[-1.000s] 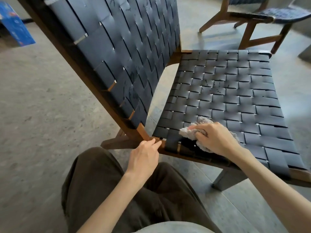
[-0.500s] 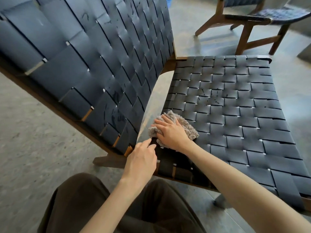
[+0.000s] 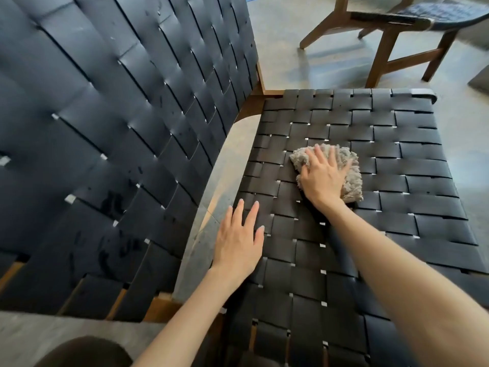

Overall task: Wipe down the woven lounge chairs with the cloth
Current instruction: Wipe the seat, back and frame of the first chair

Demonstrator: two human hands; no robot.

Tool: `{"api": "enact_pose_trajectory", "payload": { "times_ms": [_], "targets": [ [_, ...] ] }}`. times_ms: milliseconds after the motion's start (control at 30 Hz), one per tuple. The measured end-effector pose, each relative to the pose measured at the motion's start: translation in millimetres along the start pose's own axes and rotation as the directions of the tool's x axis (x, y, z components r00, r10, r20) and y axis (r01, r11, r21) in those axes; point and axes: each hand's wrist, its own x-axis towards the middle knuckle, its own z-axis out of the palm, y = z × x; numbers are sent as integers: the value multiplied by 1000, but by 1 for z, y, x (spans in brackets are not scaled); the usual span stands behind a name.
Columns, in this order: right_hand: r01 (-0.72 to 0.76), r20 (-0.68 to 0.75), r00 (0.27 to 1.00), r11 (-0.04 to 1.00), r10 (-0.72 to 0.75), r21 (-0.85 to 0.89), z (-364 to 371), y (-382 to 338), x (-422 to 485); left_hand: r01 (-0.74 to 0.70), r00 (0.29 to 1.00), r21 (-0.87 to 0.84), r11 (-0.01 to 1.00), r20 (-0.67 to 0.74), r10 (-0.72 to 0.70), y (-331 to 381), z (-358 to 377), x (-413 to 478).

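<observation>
Cloth: a shaggy grey cloth [image 3: 350, 168] lies bunched on the woven seat [image 3: 412, 186] of the near lounge chair, toward its middle and a little nearer the backrest side. Much of it is covered by the hand on top, and only its fringe shows around the fingers.
Right hand: the right hand [image 3: 321, 178] lies palm down on the cloth with its fingers spread and nearly straight, pressing rather than gripping. The thumb sits at the cloth's left edge, and I cannot tell whether it tucks under.
Left hand: the left hand [image 3: 238, 242] rests flat on the seat's near left edge with its fingers extended and close together, holding nothing. It is apart from the cloth.
Backrest: the dark woven backrest [image 3: 119, 123] fills the left side, tilted, and its top and left are cut off by the frame. Small dark marks dot the straps, but they are too blurred to identify.
Chair frame: brown wood [image 3: 260, 88] shows only at the joint between the back and the seat and in slivers along the bottom.
Second chair: another woven chair [image 3: 397, 27] stands on the grey floor [image 3: 299, 70] at upper right, well apart. Its back is out of view.
Person: a dark trouser knee [image 3: 87, 353] is cropped at the lower edge, and both forearms run out of frame.
</observation>
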Motion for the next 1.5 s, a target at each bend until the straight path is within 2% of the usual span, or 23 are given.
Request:
{"api": "enact_pose_trajectory", "payload": {
  "times_ms": [67, 133, 200, 300, 367, 400, 467, 500, 533, 567, 633, 700, 767, 800, 867, 933, 1000, 1067, 1133, 1267, 1333, 1433, 1500],
  "targets": [
    [67, 19, 997, 992, -70, 109, 5, -15, -1, 12, 999, -4, 1000, -35, -12, 3, 13, 10],
    [248, 9, 967, 945, -256, 212, 9, -32, -10, 24, 994, -19, 1000, -104, -26, 3, 20, 15],
    [418, 22, 897, 865, -441, 277, 13, -44, -27, 20, 988, -82, 996, -149, -32, 1, 24, 15],
    [546, 92, 804, 791, -587, 277, 15, -37, -32, 9, 978, -177, 984, -203, -46, -5, 26, 12],
    [553, 56, 819, 812, -571, 188, 14, -18, -6, 7, 971, -198, 980, -234, -54, -4, 26, 11],
    [494, 45, 863, 860, -502, 130, 13, -9, 11, 12, 968, -199, 980, -244, -61, -3, 26, 10],
    [275, 57, 959, 959, -279, 65, 8, -1, 41, 39, 959, -193, 980, -269, -91, -1, 27, 10],
    [182, 59, 981, 980, -187, 73, 8, -5, 50, 56, 953, -186, 981, -285, -108, -1, 27, 9],
    [152, 45, 986, 982, -158, 112, 10, -14, 52, 72, 946, -179, 981, -299, -124, 0, 27, 9],
    [194, 16, 980, 967, -200, 167, 13, -27, 46, 86, 940, -175, 981, -311, -138, 1, 26, 8],
    [387, -16, 916, 870, -401, 304, 15, -54, 20, 113, 930, -175, 978, -327, -166, 1, 26, 7],
    [546, 55, 792, 745, -609, 384, 17, -70, -19, 145, 924, -181, 973, -326, -198, 0, 26, 7],
    [638, 100, 686, 661, -721, 396, 16, -67, -35, 174, 920, -178, 969, -322, -225, -1, 28, 8],
    [667, 108, 662, 649, -742, 366, 17, -62, -29, 181, 917, -177, 967, -325, -231, -1, 29, 8],
    [679, 80, 690, 682, -719, 271, 24, -57, -3, 177, 911, -174, 969, -345, -228, -1, 30, 8],
    [627, -1, 768, 751, -641, 208, 32, -57, 32, 175, 902, -166, 970, -368, -226, -2, 32, 9],
    [531, -12, 841, 821, -541, 208, 35, -65, 55, 180, 900, -175, 968, -368, -234, -2, 33, 10],
    [477, -11, 872, 843, -490, 248, 34, -76, 53, 178, 900, -183, 967, -366, -235, -2, 32, 11],
    [510, 22, 844, 815, -536, 275, 25, -83, 31, 172, 898, -176, 969, -377, -228, -1, 32, 12],
    [721, 68, 631, 617, -773, 315, 14, -80, -26, 166, 898, -174, 971, -381, -222, -2, 34, 13],
    [748, 91, 598, 595, -796, 294, 14, -79, -15, 169, 898, -172, 971, -379, -223, -2, 34, 12],
    [718, 50, 679, 677, -732, 164, 22, -77, 40, 168, 901, -167, 972, -375, -220, -3, 34, 13],
    [586, 49, 801, 798, -597, 143, 24, -78, 66, 172, 898, -172, 970, -378, -226, -3, 35, 13]
  ]
}}
